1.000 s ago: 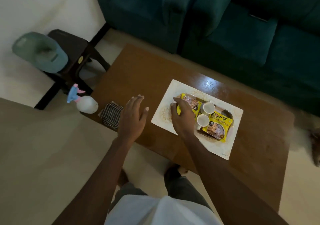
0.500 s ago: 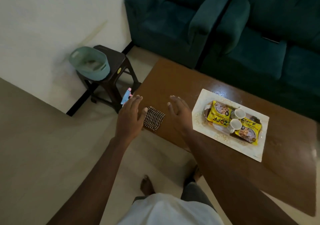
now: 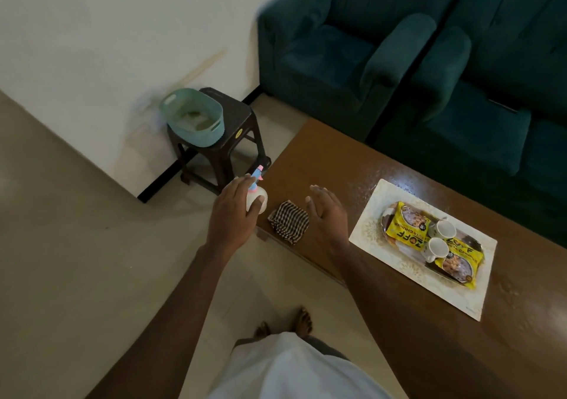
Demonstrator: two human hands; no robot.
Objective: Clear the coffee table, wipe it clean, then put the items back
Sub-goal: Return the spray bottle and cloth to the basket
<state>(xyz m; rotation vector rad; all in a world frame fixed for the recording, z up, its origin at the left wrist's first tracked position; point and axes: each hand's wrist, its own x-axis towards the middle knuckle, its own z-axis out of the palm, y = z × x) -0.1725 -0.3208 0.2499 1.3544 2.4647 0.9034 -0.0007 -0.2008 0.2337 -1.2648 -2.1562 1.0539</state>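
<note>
Clearing step — my left hand [image 3: 234, 211], open, reaches the spray bottle [image 3: 257, 197]; right hand [image 3: 326, 214] open, empty — next, grip it.

Living room: sofa [image 3: 399, 55], coffee table [image 3: 383, 165]

We've got bare brown wooden worktop [image 3: 346, 153] along the far side, open for a hand to pass. Our near-left corner is crowded: the white spray bottle with its blue and pink trigger [image 3: 257, 197] stands at the edge, and the checked black-and-white cloth [image 3: 290, 224] lies just beside it. To our right, the white rectangular mat [image 3: 372, 223] with yellow snack packets [image 3: 405, 226] and two white cups [image 3: 441, 239] blocks the middle.
</note>
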